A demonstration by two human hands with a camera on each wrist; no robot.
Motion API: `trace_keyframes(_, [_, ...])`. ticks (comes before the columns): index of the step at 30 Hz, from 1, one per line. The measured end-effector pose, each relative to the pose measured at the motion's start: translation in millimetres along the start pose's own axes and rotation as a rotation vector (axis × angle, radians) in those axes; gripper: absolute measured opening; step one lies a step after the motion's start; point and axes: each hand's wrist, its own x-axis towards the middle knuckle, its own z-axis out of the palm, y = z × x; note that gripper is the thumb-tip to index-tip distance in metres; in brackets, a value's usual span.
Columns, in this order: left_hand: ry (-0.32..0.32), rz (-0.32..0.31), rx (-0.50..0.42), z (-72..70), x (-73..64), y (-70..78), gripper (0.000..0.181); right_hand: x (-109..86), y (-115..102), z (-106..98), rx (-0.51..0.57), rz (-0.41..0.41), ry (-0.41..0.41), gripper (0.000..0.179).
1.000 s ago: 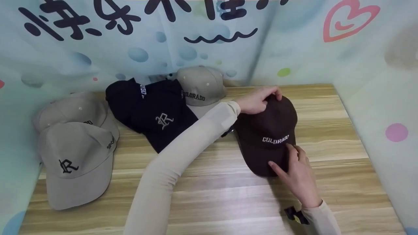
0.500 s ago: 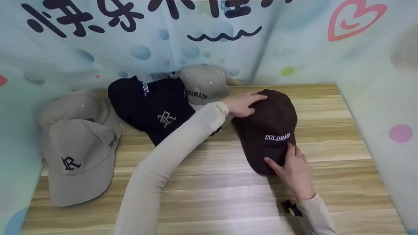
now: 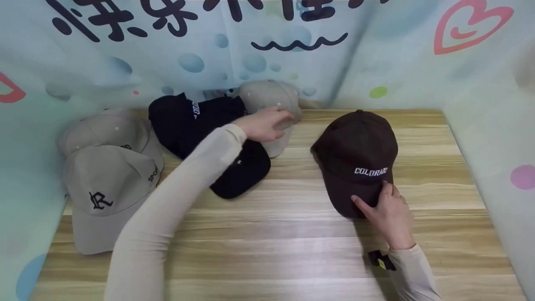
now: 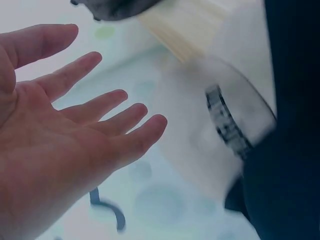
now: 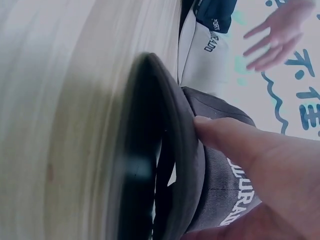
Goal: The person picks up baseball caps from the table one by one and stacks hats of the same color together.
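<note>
A dark brown baseball cap [image 3: 357,142] with white COLORADO lettering sits on the right half of the table, its brim toward me. My right hand [image 3: 391,219] holds the right side of that brim, thumb on top, as the right wrist view shows with the brim [image 5: 186,150] seen edge-on. My left hand [image 3: 264,124], fingers spread and holding nothing, is over the back caps. It overlaps a light grey cap [image 3: 269,94] at the back and the navy caps [image 3: 169,121] beside it. In the left wrist view, its palm and fingers show bare.
Two more grey caps overlap at the left, the front one [image 3: 110,179] marked with a black R. A printed cloth [image 3: 317,71] hangs behind the wooden table [image 3: 267,246] and along both sides. My left sleeve [image 3: 167,213] crosses over the table's left half.
My left hand has let go of the brown cap's crown and moved left toward the grey and navy caps. My right hand stays on the brim. The head view has shifted slightly.
</note>
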Motion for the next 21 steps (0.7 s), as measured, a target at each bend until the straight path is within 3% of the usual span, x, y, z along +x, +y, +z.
trace_keyframes(7, [0.056,-0.11,-0.002,-13.6,-37.7,-34.3,0.048,0.8,5,-4,0.027,-0.003,-0.047,0.088])
trace_keyframes(12, [0.08,-0.198,-0.051,-18.6,-62.3,-64.6,0.049,-0.9,10,-18,0.111,-0.046,-0.099,0.087])
trace_keyframes(21, [0.036,-0.383,-0.152,-29.3,-79.3,-114.4,0.056,-6.1,13,-42,0.272,-0.323,-0.008,0.049])
